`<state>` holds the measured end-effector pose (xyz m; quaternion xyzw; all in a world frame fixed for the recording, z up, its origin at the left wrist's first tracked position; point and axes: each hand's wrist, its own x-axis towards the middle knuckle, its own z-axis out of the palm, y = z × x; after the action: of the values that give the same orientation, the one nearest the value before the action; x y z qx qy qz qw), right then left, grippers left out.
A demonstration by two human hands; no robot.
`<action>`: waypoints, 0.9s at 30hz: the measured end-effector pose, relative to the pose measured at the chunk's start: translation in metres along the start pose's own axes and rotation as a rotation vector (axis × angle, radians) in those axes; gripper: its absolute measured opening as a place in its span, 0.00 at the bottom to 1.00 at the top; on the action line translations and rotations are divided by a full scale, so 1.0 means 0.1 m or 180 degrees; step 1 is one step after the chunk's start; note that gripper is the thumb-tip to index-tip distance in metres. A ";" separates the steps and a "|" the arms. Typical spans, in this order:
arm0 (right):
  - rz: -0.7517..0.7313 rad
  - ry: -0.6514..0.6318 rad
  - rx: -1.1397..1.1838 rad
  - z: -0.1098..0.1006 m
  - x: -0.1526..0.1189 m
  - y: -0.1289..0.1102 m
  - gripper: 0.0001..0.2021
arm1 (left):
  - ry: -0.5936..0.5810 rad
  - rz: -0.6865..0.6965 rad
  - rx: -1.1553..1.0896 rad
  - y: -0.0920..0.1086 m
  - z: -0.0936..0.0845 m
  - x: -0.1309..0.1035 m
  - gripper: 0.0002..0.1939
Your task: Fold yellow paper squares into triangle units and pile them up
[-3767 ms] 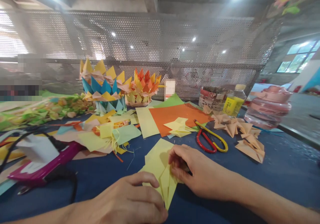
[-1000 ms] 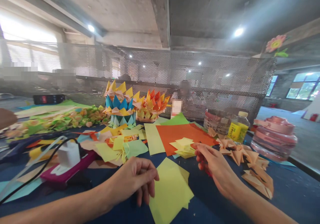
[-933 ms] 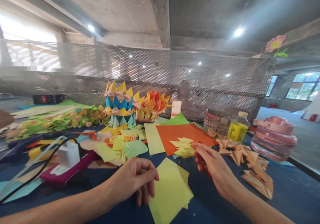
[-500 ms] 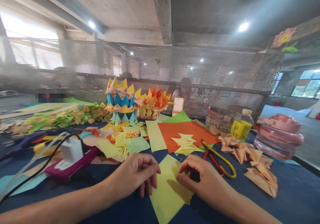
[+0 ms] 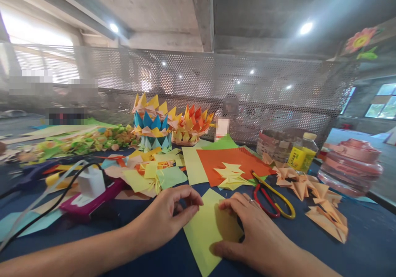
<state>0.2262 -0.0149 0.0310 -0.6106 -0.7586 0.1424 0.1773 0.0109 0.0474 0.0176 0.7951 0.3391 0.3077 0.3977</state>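
Note:
A yellow-green sheet of paper (image 5: 206,231) lies flat on the dark blue tabletop, one corner pointing away from me. At its left edge is my left hand (image 5: 175,211), loosely curled, thumb and index tips close together with no visible object between them. My right hand (image 5: 247,227) is over the sheet's right side, thumb and fingers spread apart, with its shadow on the paper; contact is unclear. Beyond it, scissors with one red and one yellow handle (image 5: 287,207) rest on the table. Yellow folded paper pieces (image 5: 230,176) sit on an orange sheet (image 5: 206,165).
Folded peach paper pieces (image 5: 328,221), a pink water bottle (image 5: 349,169) and a yellow-labelled bottle (image 5: 301,155) stand or lie rightward. At left are a magenta power strip (image 5: 93,200) with cables and scattered paper. Folded-paper crowns (image 5: 151,124) stand before a perforated metal screen (image 5: 278,87).
My right hand has opened, its thumb moving toward me and away from the index finger. My left hand has shifted slightly along the sheet's edge. The whole view has shifted a little.

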 end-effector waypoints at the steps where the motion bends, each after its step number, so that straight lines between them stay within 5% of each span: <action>1: 0.0023 0.0001 -0.0001 0.00 0.00 0.00 0.24 | -0.0024 0.0045 0.0036 0.00 0.00 -0.01 0.08; 5: 0.0096 -0.0059 0.0030 0.02 0.02 -0.01 0.18 | -0.0078 0.0129 0.0158 0.01 0.00 -0.01 0.07; 15: -0.0045 -0.0086 0.0142 0.03 0.04 0.05 0.26 | -0.0135 0.0171 0.0304 -0.04 0.01 -0.02 0.06; 27: -0.0104 0.0146 0.0244 0.04 0.06 0.04 0.12 | -0.0135 0.0135 0.0133 -0.05 0.00 -0.04 0.12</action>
<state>0.2271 -0.0084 0.0260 -0.5940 -0.7582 0.1544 0.2202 0.0073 0.0466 0.0127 0.8166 0.3200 0.2921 0.3814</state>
